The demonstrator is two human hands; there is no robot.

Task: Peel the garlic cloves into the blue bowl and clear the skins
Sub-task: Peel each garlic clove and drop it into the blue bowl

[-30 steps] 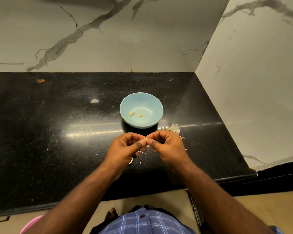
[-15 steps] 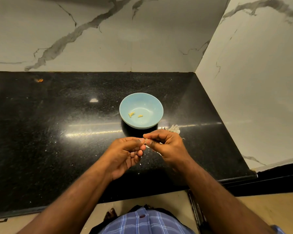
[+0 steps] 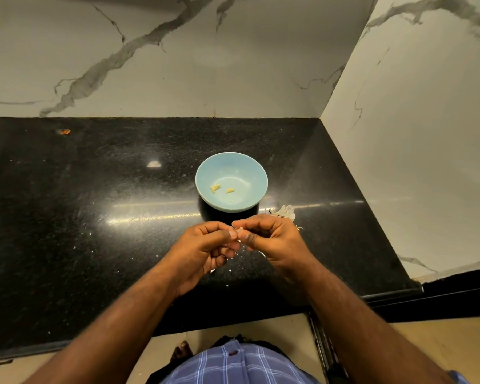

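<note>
The blue bowl (image 3: 250,167) stands on the black counter (image 3: 94,217), with two peeled garlic pieces (image 3: 215,187) inside. Just in front of it, my left hand (image 3: 205,248) and my right hand (image 3: 272,239) meet fingertip to fingertip. Both pinch a small pale garlic clove (image 3: 239,230) between thumb and fingers; most of it is hidden by the fingers. A pile of white garlic skins (image 3: 284,211) lies on the counter behind my right hand, right of the bowl.
Small skin flakes (image 3: 229,270) dot the counter under my hands. An orange scrap (image 3: 65,131) lies at the far left back. Marble walls close the counter at the back and right. The counter's front edge runs near my body.
My hands have stayed together in front of the bowl, working the clove; the left hand's fingers shifted slightly. The bowl and the skins have not moved.
</note>
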